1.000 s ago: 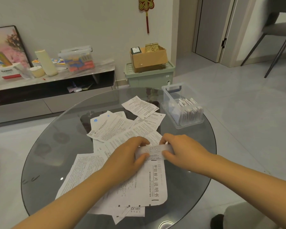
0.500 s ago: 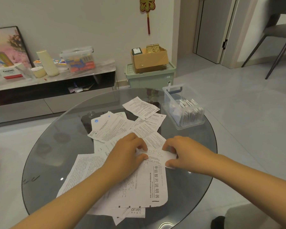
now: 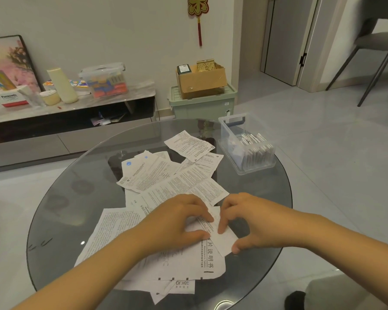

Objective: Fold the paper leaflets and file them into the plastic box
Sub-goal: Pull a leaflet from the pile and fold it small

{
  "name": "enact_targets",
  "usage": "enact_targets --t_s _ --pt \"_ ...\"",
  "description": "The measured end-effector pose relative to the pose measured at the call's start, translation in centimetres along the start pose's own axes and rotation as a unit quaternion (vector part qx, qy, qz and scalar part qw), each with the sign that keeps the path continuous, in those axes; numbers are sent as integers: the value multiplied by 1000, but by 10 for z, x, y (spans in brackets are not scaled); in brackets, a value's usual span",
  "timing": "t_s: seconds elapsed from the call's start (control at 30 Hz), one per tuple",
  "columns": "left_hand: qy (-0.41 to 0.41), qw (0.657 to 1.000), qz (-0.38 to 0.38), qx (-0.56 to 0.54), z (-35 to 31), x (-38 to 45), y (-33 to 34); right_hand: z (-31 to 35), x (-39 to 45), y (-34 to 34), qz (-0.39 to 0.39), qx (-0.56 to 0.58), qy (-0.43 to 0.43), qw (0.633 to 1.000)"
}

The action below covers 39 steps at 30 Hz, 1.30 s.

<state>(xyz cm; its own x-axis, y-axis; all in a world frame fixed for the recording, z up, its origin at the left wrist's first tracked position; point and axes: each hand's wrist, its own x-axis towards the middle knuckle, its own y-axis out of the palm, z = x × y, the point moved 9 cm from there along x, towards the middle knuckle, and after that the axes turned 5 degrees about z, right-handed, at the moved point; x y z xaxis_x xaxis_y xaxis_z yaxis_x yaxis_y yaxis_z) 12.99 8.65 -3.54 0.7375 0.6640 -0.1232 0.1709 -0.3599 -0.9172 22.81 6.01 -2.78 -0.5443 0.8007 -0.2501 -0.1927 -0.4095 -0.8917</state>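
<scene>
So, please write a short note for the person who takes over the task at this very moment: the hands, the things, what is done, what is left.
Left hand: fingers and thumb curled on the small white folded leaflet, pressing it down on the pile.
Right hand: pinches the same leaflet at its right edge.
The clear plastic box stands at the far right of the round glass table, apart from the hands, with folded leaflets upright inside.
Done: several leaflets filed.
Left: finish this fold, file it, then fold the loose unfolded white leaflets spread over the table centre.
</scene>
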Motion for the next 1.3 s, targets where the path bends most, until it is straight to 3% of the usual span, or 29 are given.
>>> enact_targets --t_s 0.33,0.7,0.93,1.3 --pt "6 1000 15 -12 1 -2 3 15 -10 2 -36 -112 -63 991" --pt "-3 999 21 -39 -5 -4 3 4 1 -2 6 -17 -26 999" --pt "-18 1000 -14 -15 -10 -3 3 -7 6 -5 19 81 1 997" --pt "-54 993 -71 -78 3 -1 -4 -22 11 -13 -50 172 36 983"
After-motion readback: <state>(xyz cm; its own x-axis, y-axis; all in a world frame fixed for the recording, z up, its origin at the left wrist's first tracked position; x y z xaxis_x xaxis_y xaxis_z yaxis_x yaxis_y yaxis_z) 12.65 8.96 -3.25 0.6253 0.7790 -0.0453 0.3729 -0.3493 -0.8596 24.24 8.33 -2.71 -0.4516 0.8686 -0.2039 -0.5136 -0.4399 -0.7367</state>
